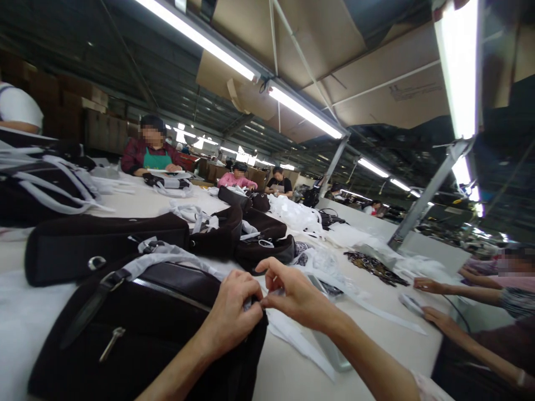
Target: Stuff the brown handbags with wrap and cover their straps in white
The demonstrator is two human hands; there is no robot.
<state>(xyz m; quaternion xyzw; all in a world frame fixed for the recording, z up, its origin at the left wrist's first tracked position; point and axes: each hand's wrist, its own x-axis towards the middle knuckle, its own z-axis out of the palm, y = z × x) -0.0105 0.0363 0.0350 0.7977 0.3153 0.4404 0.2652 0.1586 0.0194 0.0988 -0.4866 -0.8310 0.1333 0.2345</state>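
Note:
A black handbag (pixel 154 328) lies in front of me, with a silver zip along its top and a metal zip pull (pixel 111 344) on its front. Its handle (pixel 167 257) is wrapped in thin whitish paper and runs behind my left hand (pixel 232 312). At the bag's upper right corner, the fingers of my left hand are closed on a bit of pale wrapping at the handle's end. My right hand (pixel 296 295) meets it there, thumb and fingertips pinched together; what they grip is mostly hidden.
More black bags (pixel 108 239) with wrapped handles lie behind this one. White paper strips (pixel 301 342), a heap of white wrapping (pixel 295 214) and a pile of dark straps or hardware (pixel 374 267) cover parts of the table (pixel 401 306). Co-workers sit across and at right.

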